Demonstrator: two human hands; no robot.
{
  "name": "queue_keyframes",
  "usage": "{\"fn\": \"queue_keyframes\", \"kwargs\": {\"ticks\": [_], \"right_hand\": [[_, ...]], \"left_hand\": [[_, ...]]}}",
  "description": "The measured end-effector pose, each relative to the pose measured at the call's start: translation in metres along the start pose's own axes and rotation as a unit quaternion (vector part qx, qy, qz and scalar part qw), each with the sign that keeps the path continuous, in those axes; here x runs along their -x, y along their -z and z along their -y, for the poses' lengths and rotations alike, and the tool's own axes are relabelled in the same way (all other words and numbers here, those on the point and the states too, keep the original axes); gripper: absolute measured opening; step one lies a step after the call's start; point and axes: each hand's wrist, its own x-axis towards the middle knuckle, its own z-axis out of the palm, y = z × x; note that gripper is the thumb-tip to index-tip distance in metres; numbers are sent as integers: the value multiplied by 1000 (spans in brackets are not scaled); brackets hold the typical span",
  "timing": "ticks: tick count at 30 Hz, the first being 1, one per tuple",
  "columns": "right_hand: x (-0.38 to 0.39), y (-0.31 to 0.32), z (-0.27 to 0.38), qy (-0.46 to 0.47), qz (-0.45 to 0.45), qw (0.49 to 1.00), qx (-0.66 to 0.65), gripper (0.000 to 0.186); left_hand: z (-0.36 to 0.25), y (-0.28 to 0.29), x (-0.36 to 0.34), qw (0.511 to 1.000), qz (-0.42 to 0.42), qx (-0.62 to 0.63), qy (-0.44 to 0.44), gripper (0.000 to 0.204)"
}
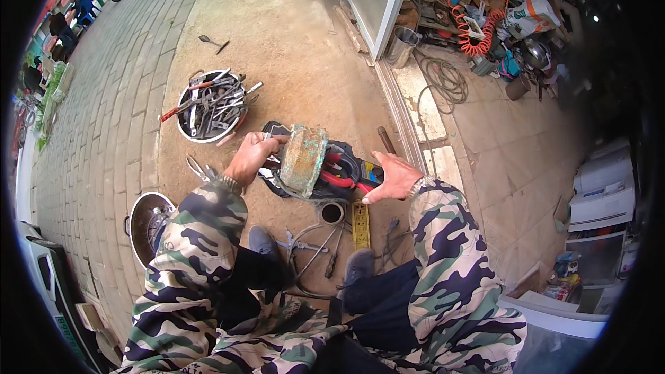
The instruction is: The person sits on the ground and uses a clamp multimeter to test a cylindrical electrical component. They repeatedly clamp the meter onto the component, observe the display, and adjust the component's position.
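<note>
A rusty metal block (305, 161) with flaking green paint is tilted over a black tool bag (338, 151). My left hand (254, 158) is closed at the block's left edge, its fingertips partly hidden behind it. My right hand (395, 178) is open, thumb and fingers apart, to the right of the bag and apart from the block. Red-handled pliers (339, 176) lie in the bag, between the block and my right hand. A short pipe (332, 213) and a yellow power strip (361, 225) are just in front of my shoes.
A white basin (181, 123) full of hand tools stands at the far left, with a metal bowl (132, 225) nearer me. Loose cables (305, 284) lie by my feet. A dark rod (386, 140) and a doorway track (404, 112) run along the right; a coiled hose (447, 83) lies beyond.
</note>
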Motion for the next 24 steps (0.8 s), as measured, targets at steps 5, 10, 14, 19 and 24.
{"fn": "queue_keyframes", "kwargs": {"ticks": [5,10,14,19,24], "right_hand": [[-14,-3,-10,13,55,998,-35,120],[-19,-3,-11,29,53,997,-49,113],[-19,-4,-13,32,34,998,-45,103],[-16,1,-9,28,20,999,-26,95],[-13,4,0,47,-34,998,23,79]], "left_hand": [[5,4,-5,1000,10,-18,5,40],[0,6,-2,999,4,-37,12,40],[1,4,-4,999,-3,-32,24,40],[-1,-4,-3,1000,-25,1,7,36],[-15,-2,5,999,-23,-23,7,37]]}}
